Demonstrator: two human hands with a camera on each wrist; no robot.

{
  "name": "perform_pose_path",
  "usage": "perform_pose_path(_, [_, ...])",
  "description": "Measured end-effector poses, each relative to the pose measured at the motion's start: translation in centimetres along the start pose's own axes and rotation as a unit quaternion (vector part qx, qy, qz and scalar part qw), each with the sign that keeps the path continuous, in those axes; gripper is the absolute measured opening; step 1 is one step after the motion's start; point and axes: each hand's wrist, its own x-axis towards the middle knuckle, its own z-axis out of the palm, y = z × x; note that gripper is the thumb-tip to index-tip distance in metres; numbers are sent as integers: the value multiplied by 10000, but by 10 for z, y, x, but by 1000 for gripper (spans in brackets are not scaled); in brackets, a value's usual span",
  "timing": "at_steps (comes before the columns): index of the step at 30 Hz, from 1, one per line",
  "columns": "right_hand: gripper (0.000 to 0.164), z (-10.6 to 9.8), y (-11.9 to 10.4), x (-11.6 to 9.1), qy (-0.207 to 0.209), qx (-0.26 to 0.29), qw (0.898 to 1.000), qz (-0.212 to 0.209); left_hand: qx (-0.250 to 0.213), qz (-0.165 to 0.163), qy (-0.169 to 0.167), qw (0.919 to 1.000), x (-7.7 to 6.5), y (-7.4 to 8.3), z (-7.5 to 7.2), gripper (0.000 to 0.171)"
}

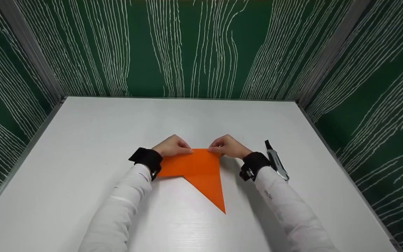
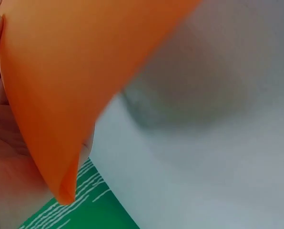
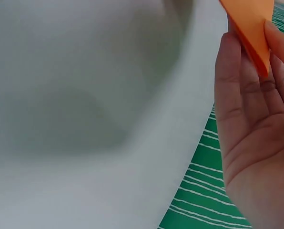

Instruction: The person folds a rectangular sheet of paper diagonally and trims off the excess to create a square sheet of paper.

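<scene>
"While the work was in progress, where was the orange paper [image 1: 201, 162] located?"

"Between the two hands, above the middle of the white bench [image 1: 82, 140]. Whether its lower tip touched the surface could not be determined."

"State the condition of the fingers [image 3: 228, 71]."

"Left hand [image 1: 172, 146]: thumb and fingertips were closed in a pinch on the upper edge of the paper. Right hand [image 1: 230, 147]: thumb and fingertips pinched it near the upper right corner, with other fingers extended behind it."

"What was complete, and what remained?"

"At least one fold appeared complete: the right wrist view showed doubled layers, and the outline had a notch beside a downward point. The layers stood slightly apart, so flattening appeared outstanding. Release was not yet done. The number of remaining folds could not be determined. A grey-and-black tool [image 1: 276, 161] lay to the right of both hands, not held."
</scene>
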Motion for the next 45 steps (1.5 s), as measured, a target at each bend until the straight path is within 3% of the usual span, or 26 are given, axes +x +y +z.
perform_pose_path(18, [22, -2, 9, -7, 93, 265, 9995, 176, 24, -124, -25, 9999, -4, -9, -1, 26])
perform_pose_path(25, [25, -10, 25, -14, -55, 525, 9986, -2, -25, -71, 53, 10000, -15, -14, -8, 25])
perform_pose_path(31, [25, -13, 39, -19, 176, 636, 9978, 104, 4, -220, 81, 9997, -16, -22, -10, 29])
perform_pose_path(37, [32, -3, 27, -12, 28, 786, 9969, 95, 106, -155, 10, 9998, -10, -17, -2, 28])
perform_pose_path(45, [26, 10, 2, 2, -174, 155, 9994, -260, -63, -140, -87, 9998, -2, -8, 11, 25])
